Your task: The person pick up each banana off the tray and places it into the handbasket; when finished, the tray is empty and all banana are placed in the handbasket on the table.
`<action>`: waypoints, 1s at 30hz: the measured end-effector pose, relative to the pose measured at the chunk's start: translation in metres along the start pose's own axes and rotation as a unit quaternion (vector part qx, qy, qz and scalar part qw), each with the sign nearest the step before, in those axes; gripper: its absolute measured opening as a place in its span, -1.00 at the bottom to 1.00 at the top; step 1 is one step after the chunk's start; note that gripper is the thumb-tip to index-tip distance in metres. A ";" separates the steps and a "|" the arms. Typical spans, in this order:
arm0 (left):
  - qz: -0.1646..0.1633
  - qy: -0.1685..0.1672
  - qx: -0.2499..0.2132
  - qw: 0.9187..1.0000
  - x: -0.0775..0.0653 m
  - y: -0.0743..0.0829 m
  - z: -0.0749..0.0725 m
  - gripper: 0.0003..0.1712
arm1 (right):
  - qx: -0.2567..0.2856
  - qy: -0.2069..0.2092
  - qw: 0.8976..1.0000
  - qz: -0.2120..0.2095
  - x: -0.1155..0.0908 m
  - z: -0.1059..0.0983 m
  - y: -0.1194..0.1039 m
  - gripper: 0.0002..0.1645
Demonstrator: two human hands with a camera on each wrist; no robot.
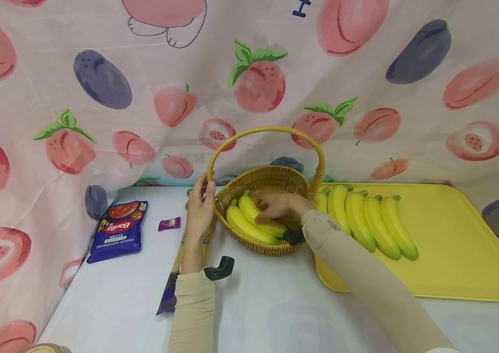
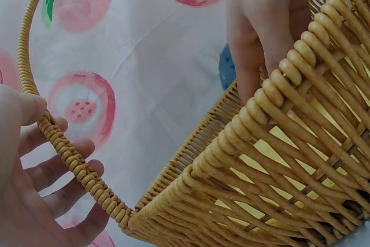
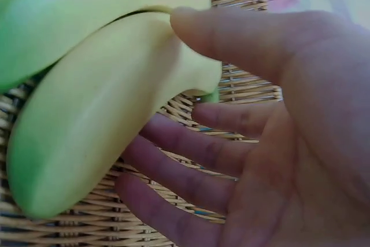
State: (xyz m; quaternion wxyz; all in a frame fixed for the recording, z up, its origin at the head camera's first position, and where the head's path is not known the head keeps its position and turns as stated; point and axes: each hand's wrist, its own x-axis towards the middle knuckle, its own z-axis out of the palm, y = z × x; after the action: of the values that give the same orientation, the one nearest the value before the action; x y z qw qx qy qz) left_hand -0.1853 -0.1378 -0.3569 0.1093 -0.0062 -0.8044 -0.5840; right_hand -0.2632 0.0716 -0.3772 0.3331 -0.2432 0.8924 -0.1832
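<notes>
A wicker basket point(image 1: 263, 249) with a tall looped handle point(image 1: 271, 129) stands on the table, holding two yellow bananas with green tips. At the basket's left side, my left hand point(image 1: 199, 208) grips the lower end of the handle, thumb on one side and fingers on the other. My right hand point(image 1: 281, 203) reaches inside the basket over the nearer-to-it banana point(image 3: 98, 108). In the right wrist view its thumb lies at that banana's upper side, while the fingers are spread loosely beneath and beside it. The other banana point(image 1: 249, 229) lies alongside, to the left.
On the right, a yellow tray point(image 1: 457, 235) bears several bananas point(image 1: 381, 225) in a row. A blue Barilla packet point(image 1: 118, 230) and a small purple packet point(image 1: 169, 224) lie at left. A long package point(image 1: 174, 279) lies under my left forearm. Behind hangs a fruit-print cloth point(image 1: 143, 108).
</notes>
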 end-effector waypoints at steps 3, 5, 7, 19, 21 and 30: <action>0.002 -0.002 0.002 1.000 0.000 0.000 0.001 -0.52 | 0.008 0.026 1.000 -0.005 -0.007 0.001 0.004 -0.15; 0.002 -0.004 0.005 1.000 0.000 0.001 0.001 -0.52 | 0.025 0.044 0.999 -0.007 -0.013 0.001 0.004 -0.18; 0.001 -0.004 0.009 1.000 -0.001 0.002 0.001 -0.51 | 0.037 0.064 0.997 -0.013 -0.019 0.001 0.004 -0.21; 0.013 0.000 0.003 1.000 0.013 -0.033 0.005 -0.51 | 0.085 0.183 0.978 -0.058 -0.063 0.007 0.021 -0.41; 0.021 0.004 0.010 1.000 0.015 -0.036 0.006 -0.50 | 0.099 0.198 0.973 -0.066 -0.070 0.010 0.026 -0.43; 0.027 0.012 0.022 0.999 0.014 -0.035 0.006 -0.48 | 0.182 0.271 0.942 -0.084 -0.094 0.033 0.042 -0.51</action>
State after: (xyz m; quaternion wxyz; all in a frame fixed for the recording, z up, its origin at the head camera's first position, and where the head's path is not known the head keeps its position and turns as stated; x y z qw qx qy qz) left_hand -0.2047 -0.1445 -0.3889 0.1345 -0.0187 -0.8155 -0.5627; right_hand -0.1920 0.1520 -0.3736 0.1003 -0.1940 0.8768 -0.4285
